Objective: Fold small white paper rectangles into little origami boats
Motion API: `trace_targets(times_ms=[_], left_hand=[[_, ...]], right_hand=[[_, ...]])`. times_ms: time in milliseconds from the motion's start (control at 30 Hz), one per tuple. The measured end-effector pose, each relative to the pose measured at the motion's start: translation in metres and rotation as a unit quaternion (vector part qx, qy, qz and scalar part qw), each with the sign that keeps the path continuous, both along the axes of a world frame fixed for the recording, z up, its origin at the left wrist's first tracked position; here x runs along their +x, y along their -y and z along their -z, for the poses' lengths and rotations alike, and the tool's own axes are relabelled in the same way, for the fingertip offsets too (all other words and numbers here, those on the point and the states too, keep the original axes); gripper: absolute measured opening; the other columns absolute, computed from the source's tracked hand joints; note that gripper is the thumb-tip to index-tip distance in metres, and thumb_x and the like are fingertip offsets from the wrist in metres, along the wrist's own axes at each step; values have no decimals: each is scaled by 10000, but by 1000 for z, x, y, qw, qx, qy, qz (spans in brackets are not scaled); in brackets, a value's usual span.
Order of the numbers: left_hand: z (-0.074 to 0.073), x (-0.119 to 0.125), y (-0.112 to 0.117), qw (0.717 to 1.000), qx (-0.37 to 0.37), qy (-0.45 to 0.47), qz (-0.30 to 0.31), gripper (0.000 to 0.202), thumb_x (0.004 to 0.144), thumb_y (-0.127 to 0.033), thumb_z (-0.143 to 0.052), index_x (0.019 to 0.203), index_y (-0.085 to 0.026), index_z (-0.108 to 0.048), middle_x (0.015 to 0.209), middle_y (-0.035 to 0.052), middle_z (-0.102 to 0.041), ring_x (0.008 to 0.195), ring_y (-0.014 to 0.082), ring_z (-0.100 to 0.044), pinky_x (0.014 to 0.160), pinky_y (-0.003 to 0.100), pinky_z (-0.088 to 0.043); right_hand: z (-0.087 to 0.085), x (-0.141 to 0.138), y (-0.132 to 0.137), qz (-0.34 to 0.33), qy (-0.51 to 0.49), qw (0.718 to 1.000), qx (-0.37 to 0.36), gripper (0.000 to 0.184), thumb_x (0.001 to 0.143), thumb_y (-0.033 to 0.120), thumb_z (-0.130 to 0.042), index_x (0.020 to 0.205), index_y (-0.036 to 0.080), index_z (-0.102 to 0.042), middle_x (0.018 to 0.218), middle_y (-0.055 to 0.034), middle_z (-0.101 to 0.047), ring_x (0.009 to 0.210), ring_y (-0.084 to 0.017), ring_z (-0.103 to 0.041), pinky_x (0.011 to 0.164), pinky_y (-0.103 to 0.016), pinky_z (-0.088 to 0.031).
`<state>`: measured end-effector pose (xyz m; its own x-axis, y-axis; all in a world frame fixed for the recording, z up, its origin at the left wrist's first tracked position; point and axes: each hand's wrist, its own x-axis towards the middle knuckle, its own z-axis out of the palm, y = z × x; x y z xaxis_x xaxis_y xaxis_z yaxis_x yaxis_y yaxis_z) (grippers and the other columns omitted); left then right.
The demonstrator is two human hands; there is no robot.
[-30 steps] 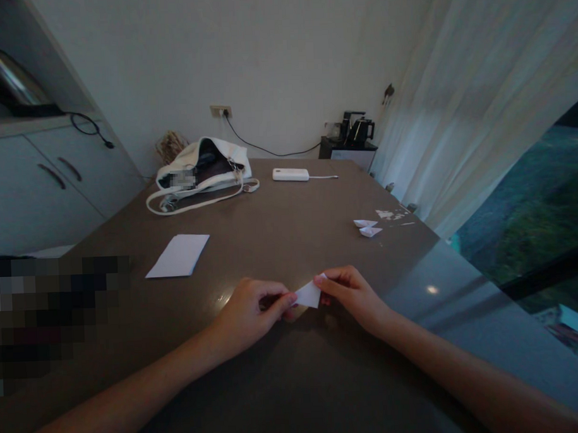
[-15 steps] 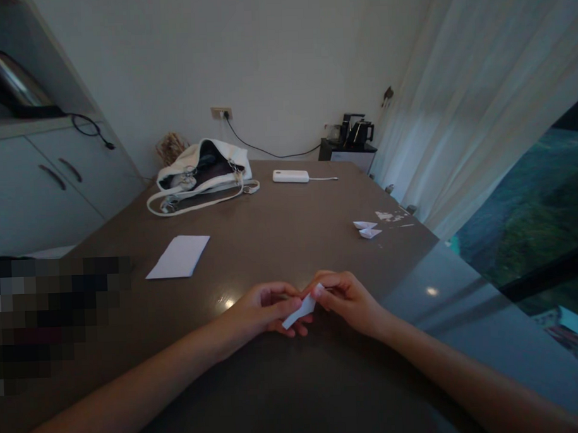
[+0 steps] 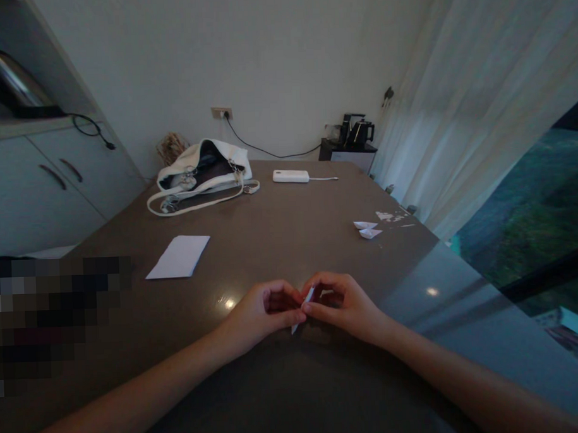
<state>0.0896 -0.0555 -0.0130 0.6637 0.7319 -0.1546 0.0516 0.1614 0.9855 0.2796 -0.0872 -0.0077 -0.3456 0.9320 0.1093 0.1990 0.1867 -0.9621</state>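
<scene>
Between my fingertips is a small piece of folded white paper (image 3: 309, 296), seen nearly edge-on. My left hand (image 3: 272, 307) pinches it from the left, thumb and fingers closed. From the right, my right hand (image 3: 340, 300) grips the same paper with thumb and forefinger. The two hands touch at the tips, low over the near part of the brown table (image 3: 252, 243). Much of the paper is hidden behind the fingers. To the right, farther back, lie two small folded white paper shapes (image 3: 369, 233). A stack of white paper sheets (image 3: 179, 257) rests on the left.
A white handbag (image 3: 225, 159) with a looped strap sits at the far left of the table. Beside it lies a white power bank (image 3: 290, 176) with a short cable. A coffee maker (image 3: 360, 132) stands beyond the table. White curtains (image 3: 437, 123) hang along the right side.
The paper has turned from showing its broad face to nearly edge-on. My thumbs have come together over it, the right thumb moving down and left.
</scene>
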Motion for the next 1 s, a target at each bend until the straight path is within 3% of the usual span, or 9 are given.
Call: trace_targets(times_ms=[267, 1000], left_hand=[[-4, 1, 4, 998, 53, -7, -21, 225, 682, -268, -738, 800, -144, -592, 772, 6, -646, 735, 144, -618, 703, 275, -476], [-1, 0, 2, 999, 29, 21, -31, 175, 724, -246, -715, 834, -141, -629, 806, 12, -667, 755, 136, -629, 729, 263, -483]], right_hand=[[-2, 1, 2, 2, 41, 998, 44, 210, 823, 330, -628, 948, 162, -613, 838, -35, -628, 727, -128, -584, 649, -236, -486], [-3, 0, 4, 24, 89, 989, 118, 243, 830, 249, -597, 1054, 165, -560, 786, -7, -588, 649, -102, -558, 568, -210, -462]])
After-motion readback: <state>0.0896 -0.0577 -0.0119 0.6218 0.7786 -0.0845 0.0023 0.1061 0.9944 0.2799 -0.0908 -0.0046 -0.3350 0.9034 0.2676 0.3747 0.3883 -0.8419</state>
